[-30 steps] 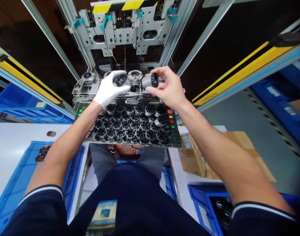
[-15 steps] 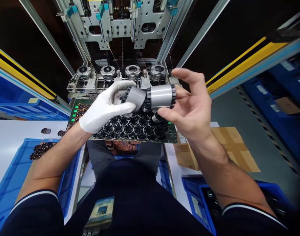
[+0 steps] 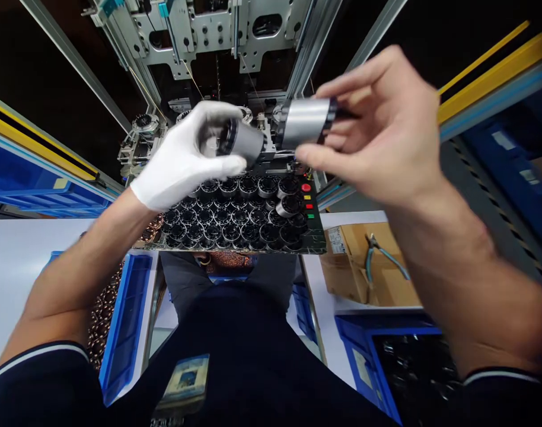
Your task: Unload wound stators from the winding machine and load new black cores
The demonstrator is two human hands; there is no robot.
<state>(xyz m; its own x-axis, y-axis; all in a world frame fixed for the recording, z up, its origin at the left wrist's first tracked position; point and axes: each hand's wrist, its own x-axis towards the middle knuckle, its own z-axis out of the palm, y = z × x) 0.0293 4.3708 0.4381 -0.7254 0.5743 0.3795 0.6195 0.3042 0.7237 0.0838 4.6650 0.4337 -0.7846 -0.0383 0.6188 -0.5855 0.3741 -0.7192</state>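
Note:
My left hand, in a white glove, is closed around a grey metal stator core with black toothed ends. My bare right hand grips a second stator core between thumb and fingers, its shiny side facing me; motion blurs it. The two cores are apart, held in the air above a dark board. Rows of similar cores stand upright on that board, and one tilted core rests on top at the right. Behind the hands is a round machine holder; other holders are partly hidden.
Coloured buttons line the board's right end. Pliers lie on a cardboard box at the right. A blue bin holds black parts; another blue bin holds copper-wound parts. Metal machine plates rise behind.
My right hand has moved up and to the right with its core, which has parted from the left one. My left hand has risen slightly. The view has shifted, showing the pliers and buttons.

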